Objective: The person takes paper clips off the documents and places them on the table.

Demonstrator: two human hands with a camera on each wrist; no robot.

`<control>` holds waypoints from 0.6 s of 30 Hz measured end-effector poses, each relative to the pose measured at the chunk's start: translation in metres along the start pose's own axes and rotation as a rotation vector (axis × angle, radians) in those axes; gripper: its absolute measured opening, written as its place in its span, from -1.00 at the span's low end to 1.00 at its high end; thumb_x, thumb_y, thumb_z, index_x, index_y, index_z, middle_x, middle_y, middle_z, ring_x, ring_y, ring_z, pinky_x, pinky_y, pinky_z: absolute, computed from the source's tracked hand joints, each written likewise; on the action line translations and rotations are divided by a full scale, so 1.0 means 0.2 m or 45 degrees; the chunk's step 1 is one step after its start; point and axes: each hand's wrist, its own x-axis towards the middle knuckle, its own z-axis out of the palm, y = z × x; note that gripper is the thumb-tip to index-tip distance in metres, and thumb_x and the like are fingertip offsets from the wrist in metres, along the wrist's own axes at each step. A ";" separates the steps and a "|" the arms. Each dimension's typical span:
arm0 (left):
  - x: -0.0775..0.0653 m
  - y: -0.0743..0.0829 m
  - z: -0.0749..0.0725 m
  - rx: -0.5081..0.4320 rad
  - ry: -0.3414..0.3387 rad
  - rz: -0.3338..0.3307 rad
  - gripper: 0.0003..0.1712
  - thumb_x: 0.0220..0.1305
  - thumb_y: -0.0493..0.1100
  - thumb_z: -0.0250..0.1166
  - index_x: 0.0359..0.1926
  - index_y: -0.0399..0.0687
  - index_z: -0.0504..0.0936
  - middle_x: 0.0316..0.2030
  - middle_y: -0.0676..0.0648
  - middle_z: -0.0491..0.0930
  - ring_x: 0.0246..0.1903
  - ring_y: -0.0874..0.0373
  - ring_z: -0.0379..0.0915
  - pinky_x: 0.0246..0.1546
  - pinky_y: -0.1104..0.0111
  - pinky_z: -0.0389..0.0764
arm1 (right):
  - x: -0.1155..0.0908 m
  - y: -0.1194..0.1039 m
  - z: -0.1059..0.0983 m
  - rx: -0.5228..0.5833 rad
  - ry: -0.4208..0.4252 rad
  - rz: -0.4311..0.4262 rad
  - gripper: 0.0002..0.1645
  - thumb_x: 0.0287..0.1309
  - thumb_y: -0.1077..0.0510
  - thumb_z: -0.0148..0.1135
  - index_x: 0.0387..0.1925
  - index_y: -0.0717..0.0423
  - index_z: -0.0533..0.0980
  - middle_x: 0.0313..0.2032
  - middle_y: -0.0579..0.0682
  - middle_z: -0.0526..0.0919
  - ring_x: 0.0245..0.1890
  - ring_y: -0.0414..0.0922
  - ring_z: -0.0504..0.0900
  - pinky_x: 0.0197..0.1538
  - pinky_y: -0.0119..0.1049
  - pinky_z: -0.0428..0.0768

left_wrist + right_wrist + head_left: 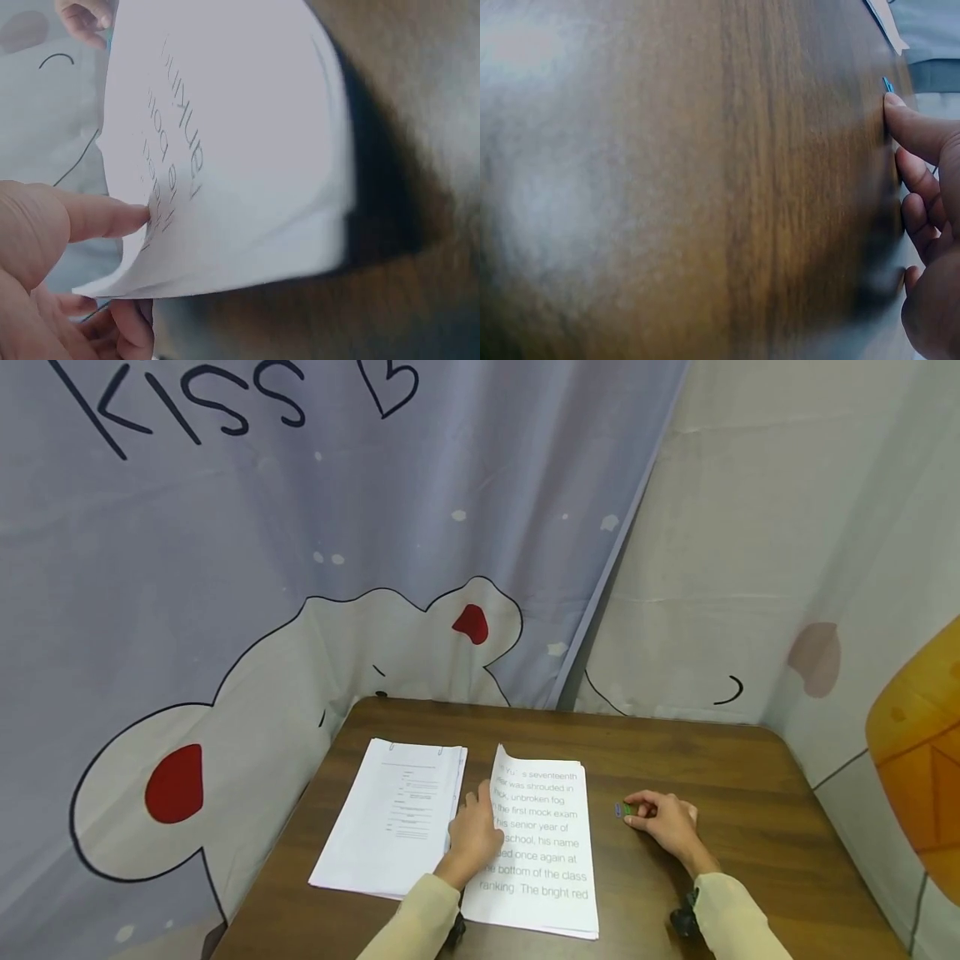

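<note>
My left hand point(474, 831) pinches the left edge of a stack of sheets in large print point(543, 860). The left wrist view shows the thumb point(112, 217) on top of the paper point(247, 165) and the other fingers curled beneath, with the edge bent upward. To the right of the stack, my right hand point(667, 822) is low over the table, thumb and forefinger closing on a small green paper clip point(627, 809). Just left of it lies a blue paper clip point(618, 810). A blue clip end point(887, 84) also shows at the fingertip in the right wrist view.
Another paper stack point(375, 843) with smaller print lies left of the first, clips point(392, 746) along its top edge. Both stacks rest on a brown wooden table point(787, 827). Printed curtains point(420, 510) hang behind and beside it.
</note>
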 end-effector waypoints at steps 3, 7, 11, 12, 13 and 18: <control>0.01 0.00 -0.01 0.024 0.023 -0.001 0.12 -0.05 -0.33 0.59 0.54 -0.13 0.26 -0.04 -0.24 0.48 -0.13 -0.12 0.51 -0.37 0.02 0.57 | 0.00 0.00 0.00 0.004 -0.001 -0.003 -0.70 0.10 0.08 0.62 -0.11 -0.02 0.77 -0.48 -0.19 0.61 -0.43 -0.27 0.47 0.28 0.33 0.04; 0.00 -0.01 -0.02 0.069 0.046 0.006 0.05 -0.08 -0.27 0.66 0.47 -0.16 0.39 0.02 -0.25 0.43 -0.07 -0.12 0.45 -0.36 0.06 0.57 | 0.01 0.01 0.00 0.011 -0.002 -0.009 -0.69 0.09 0.09 0.62 -0.11 -0.01 0.77 -0.50 -0.21 0.61 -0.45 -0.29 0.47 0.26 0.32 0.04; 0.00 -0.02 -0.02 0.105 0.060 0.034 -0.19 -0.06 -0.21 0.67 0.28 -0.18 0.60 0.03 -0.26 0.47 -0.01 -0.14 0.45 -0.32 0.03 0.64 | 0.01 0.00 -0.01 0.010 -0.010 -0.006 -0.69 0.10 0.09 0.62 -0.10 -0.02 0.77 -0.49 -0.20 0.62 -0.44 -0.27 0.47 0.27 0.31 0.05; -0.01 -0.02 -0.02 0.108 0.059 0.043 -0.26 -0.05 -0.20 0.67 0.22 -0.18 0.64 0.01 -0.26 0.49 -0.01 -0.15 0.46 -0.32 0.02 0.66 | 0.01 0.00 -0.01 0.009 -0.011 -0.005 -0.69 0.10 0.09 0.62 -0.10 -0.02 0.77 -0.49 -0.20 0.62 -0.44 -0.27 0.47 0.26 0.31 0.05; -0.01 -0.02 -0.02 0.108 0.054 0.052 -0.32 -0.04 -0.20 0.66 0.16 -0.18 0.67 -0.01 -0.26 0.52 -0.01 -0.15 0.48 -0.31 0.01 0.67 | 0.01 0.00 -0.01 0.008 -0.012 -0.002 -0.69 0.10 0.08 0.62 -0.09 -0.02 0.77 -0.49 -0.19 0.62 -0.44 -0.26 0.47 0.27 0.31 0.05; -0.02 -0.04 0.00 0.102 -0.001 0.060 -0.50 0.02 -0.17 0.64 0.01 -0.17 0.73 -0.13 -0.20 0.58 -0.07 -0.09 0.49 -0.33 0.04 0.68 | 0.00 0.00 -0.01 0.003 -0.017 0.011 -0.68 0.10 0.07 0.63 -0.09 -0.01 0.77 -0.47 -0.17 0.63 -0.43 -0.26 0.47 0.26 0.31 0.05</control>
